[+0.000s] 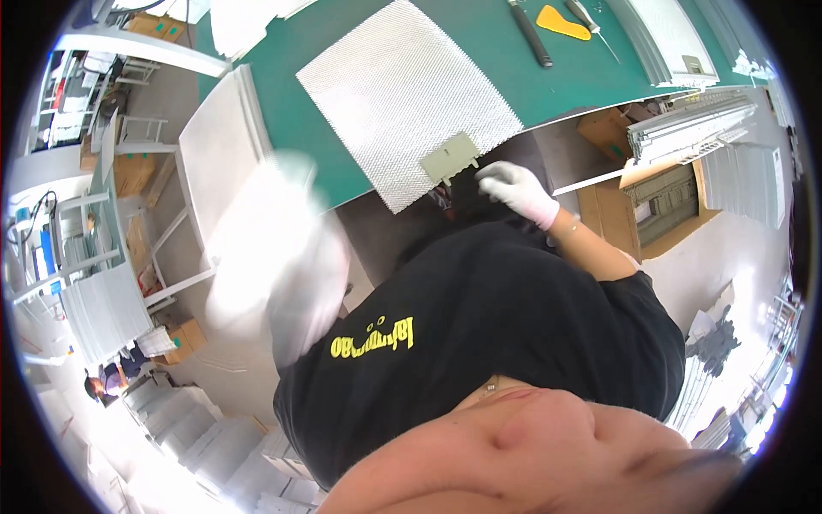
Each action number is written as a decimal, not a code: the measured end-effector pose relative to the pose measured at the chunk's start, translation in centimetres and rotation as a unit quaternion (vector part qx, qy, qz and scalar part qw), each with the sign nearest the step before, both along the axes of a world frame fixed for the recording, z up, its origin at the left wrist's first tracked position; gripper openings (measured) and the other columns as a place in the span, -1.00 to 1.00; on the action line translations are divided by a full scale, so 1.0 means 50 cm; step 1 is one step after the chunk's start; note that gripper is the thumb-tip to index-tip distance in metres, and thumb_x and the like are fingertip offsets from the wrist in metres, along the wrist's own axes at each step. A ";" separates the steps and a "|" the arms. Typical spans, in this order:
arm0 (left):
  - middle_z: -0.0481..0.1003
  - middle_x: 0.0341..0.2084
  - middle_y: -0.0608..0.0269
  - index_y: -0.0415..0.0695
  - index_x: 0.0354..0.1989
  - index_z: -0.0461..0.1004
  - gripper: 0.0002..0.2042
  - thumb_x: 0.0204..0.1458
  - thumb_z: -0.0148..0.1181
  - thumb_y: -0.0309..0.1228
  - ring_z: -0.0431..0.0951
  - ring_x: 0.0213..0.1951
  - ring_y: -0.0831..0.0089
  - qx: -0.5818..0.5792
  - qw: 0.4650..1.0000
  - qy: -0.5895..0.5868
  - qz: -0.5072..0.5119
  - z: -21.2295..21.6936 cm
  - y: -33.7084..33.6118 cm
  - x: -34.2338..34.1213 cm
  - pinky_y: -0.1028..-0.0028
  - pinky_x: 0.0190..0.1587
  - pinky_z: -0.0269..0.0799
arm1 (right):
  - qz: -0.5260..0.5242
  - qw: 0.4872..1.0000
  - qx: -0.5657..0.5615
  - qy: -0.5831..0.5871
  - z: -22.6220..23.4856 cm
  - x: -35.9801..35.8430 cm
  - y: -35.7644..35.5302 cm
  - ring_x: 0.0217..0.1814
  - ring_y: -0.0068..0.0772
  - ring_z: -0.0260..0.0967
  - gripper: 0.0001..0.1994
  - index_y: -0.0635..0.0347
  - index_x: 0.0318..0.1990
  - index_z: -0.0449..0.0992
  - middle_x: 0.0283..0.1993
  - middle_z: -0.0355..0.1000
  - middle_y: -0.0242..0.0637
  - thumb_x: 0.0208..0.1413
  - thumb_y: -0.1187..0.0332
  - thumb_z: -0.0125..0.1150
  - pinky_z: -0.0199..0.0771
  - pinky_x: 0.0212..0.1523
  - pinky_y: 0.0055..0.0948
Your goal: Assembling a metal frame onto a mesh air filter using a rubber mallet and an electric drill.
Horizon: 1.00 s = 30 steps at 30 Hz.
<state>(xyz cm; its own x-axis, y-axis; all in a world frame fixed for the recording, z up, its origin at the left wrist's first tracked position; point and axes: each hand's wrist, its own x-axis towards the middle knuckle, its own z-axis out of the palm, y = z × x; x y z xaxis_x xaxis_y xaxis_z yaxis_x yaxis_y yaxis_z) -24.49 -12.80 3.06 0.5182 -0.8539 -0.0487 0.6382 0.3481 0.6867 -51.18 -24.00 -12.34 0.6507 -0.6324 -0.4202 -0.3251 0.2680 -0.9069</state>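
A white mesh-textured sheet [402,90] lies at an angle on the green tabletop, its lower corner hanging past the near edge. On that corner sits a small greenish-beige plate [449,158] with short tabs. Just right of the plate is my right hand [518,193] in a white glove, its fingers loosely bent and apart, with nothing visible in them. To the left, a large white object [265,248] is smeared by motion over my left arm; its kind cannot be made out. My left hand is hidden or blurred within that white area.
On the tabletop [377,38] lie a dark-handled tool [533,36], a yellow scraper [563,23] and a screwdriver [595,26]. White panels lean at the left [224,141]. An open carton [668,206] with grey parts stands right, below white strips [689,128].
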 end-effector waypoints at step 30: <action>0.58 -0.35 0.21 -0.22 -0.36 0.55 -0.86 -0.07 0.32 -0.44 0.57 -0.30 0.25 -0.200 0.825 -0.485 0.209 0.003 -0.019 -0.185 0.26 -0.10 0.43 | -0.492 0.815 0.224 -0.210 -0.259 -0.423 -0.080 -0.35 -0.48 0.31 -0.80 0.14 -0.01 0.40 -0.15 0.48 -0.29 0.27 0.34 0.17 0.40 -0.30 -0.44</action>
